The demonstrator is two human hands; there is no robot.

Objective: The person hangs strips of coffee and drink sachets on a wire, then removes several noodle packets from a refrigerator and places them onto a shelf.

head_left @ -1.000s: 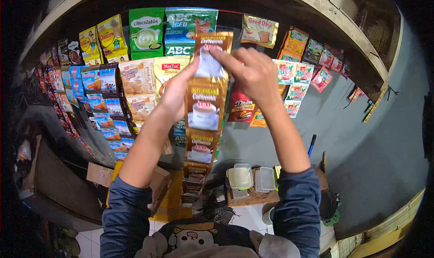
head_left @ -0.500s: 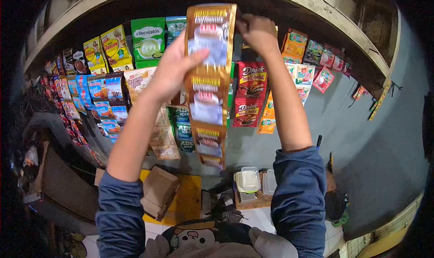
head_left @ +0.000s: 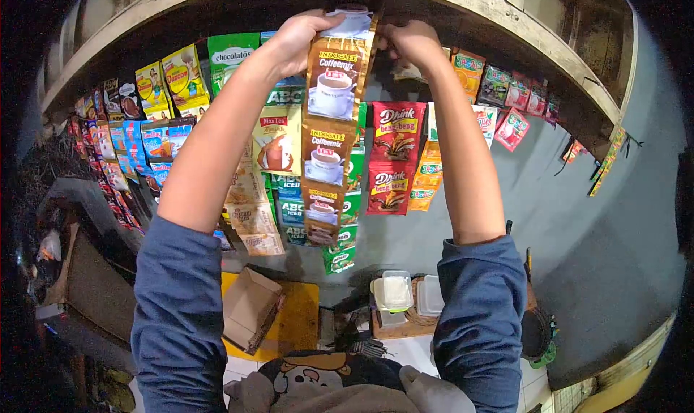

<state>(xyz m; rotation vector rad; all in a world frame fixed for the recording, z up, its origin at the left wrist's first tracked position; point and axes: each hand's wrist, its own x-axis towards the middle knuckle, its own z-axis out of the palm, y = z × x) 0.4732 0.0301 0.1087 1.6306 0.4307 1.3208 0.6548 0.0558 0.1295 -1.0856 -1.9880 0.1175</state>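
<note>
A brown and gold strip of Indocafe Coffeemix sachets (head_left: 327,149) hangs down in front of the other packets, several sachets long. My left hand (head_left: 302,40) grips it near its top, thumb across the front of the upper sachet. Just right of the strip's upper edge, my right hand (head_left: 413,45) is raised under the wooden beam with its fingers curled closed. Whatever it pinches is dark and hidden. Behind the strip hang a MaxTea packet (head_left: 278,142) and green Milo sachets (head_left: 341,257). Red Drink Beng-Beng sachets (head_left: 394,134) hang below my right hand.
A curved wooden beam (head_left: 217,15) runs overhead. Yellow Dancow packets (head_left: 184,77) and a green Chocolatos packet (head_left: 228,55) hang at left, orange sachets (head_left: 468,69) at right. Below are an open cardboard box (head_left: 251,304) and plastic containers (head_left: 397,291).
My left hand has risen, lifting the coffee strip's top toward the beam. My right hand stays near the same spot. The MaxTea packet and Milo sachets now show more.
</note>
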